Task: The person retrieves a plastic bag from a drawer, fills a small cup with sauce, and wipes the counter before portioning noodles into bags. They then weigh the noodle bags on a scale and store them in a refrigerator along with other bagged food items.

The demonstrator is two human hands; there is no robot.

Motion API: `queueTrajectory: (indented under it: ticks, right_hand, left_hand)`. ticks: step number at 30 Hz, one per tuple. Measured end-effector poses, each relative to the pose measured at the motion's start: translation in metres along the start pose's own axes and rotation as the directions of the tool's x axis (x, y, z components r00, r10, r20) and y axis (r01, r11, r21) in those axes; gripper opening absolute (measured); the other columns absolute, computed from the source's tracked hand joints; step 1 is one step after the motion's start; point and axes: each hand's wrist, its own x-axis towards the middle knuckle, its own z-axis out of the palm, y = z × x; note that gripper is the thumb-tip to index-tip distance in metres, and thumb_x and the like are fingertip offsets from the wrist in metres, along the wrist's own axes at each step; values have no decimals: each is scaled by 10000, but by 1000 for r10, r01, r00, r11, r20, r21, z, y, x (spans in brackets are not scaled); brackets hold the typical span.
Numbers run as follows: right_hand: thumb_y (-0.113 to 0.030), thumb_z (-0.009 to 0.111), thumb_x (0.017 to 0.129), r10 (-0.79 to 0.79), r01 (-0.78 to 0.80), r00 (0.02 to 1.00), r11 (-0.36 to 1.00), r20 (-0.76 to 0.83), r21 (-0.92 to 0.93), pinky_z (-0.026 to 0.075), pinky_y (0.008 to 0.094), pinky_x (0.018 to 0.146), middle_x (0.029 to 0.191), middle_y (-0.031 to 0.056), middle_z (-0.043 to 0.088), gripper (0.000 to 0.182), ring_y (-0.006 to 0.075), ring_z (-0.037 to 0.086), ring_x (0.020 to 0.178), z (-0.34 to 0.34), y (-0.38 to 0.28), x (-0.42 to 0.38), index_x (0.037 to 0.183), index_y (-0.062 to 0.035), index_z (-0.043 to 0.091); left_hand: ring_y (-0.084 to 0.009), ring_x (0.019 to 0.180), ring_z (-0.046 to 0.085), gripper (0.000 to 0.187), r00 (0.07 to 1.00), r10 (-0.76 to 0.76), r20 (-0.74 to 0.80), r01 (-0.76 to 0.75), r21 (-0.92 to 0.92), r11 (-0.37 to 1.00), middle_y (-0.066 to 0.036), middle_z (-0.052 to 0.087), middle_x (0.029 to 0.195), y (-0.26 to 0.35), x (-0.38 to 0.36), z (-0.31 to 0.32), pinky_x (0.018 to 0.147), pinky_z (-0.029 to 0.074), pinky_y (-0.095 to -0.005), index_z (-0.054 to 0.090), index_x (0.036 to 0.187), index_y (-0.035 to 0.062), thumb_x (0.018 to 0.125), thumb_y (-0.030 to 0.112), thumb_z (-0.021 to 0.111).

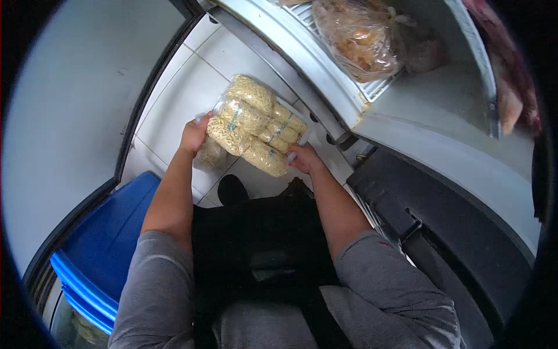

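Note:
Several clear plastic packs of pale yellow noodles [250,125], with blue-green print, lie side by side in front of me. They seem to rest on a whitish tray [304,137], of which only bits of the edge show. My left hand [195,135] is closed on the left edge of this load, and my right hand [304,158] grips its near right corner. The load is held above the tiled floor. Below it, partly hidden, a further pale bag [210,156] sits near my dark shoe [233,189].
An open fridge or freezer door [75,99] stands at the left. On the right, a white cabinet holds a bag of orange-brown food [363,43] on a wire rack [381,87]. A blue lid [110,238] is at lower left, a black bin-like container [430,215] at right.

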Motion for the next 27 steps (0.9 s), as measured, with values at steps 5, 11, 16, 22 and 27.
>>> queueTrajectory:
  ticks: [5, 11, 16, 22, 27]
  right_hand:
    - [-27, 614, 837, -17, 16, 1000, 997, 13, 82, 536, 500, 837, 1226, 154, 548, 585, 332, 603, 1061, -2, 16, 14, 1372, -44, 376]
    - [-48, 617, 839, -74, 75, 994, 997, -80, 1, 550, 486, 804, 1228, 151, 540, 604, 322, 606, 1049, -9, 17, 1, 1384, -69, 358]
    - [-45, 608, 852, -75, 66, 977, 997, -198, -51, 548, 486, 774, 1210, 144, 544, 560, 316, 603, 1036, 6, 24, -13, 1365, -75, 387]
    - [-72, 605, 876, -111, 123, 980, 990, -163, 66, 562, 442, 631, 1175, 155, 558, 505, 306, 627, 942, -51, 59, 30, 1340, -52, 405]
    - [-46, 596, 873, -288, 281, 880, 957, -377, -76, 505, 475, 708, 1189, 191, 485, 458, 339, 543, 1033, -41, 73, 29, 1281, -4, 392]
  left_hand:
    - [-217, 715, 638, 687, 992, 101, 73, -101, -7, 995, -145, 690, 837, 24, 3, -7, 673, 511, -340, 674, 1012, -89, 831, 573, 652]
    - [-232, 692, 620, 879, 968, 119, 220, -166, 208, 964, -167, 668, 850, 22, 27, -17, 611, 514, -380, 640, 1065, -120, 775, 709, 615]
    - [-279, 753, 628, 943, 913, 79, 399, -266, 440, 857, -229, 656, 954, 49, 42, -37, 617, 521, -373, 586, 1194, -106, 776, 739, 597]
    - [-211, 724, 580, 785, 931, 54, 362, -258, 543, 799, -123, 627, 817, 79, 33, -55, 681, 491, -379, 643, 1131, -40, 812, 677, 622]
    - [-240, 866, 656, 639, 868, 455, 199, -492, 216, 843, -200, 689, 977, 119, -3, -53, 787, 506, -378, 634, 1118, -41, 850, 539, 666]
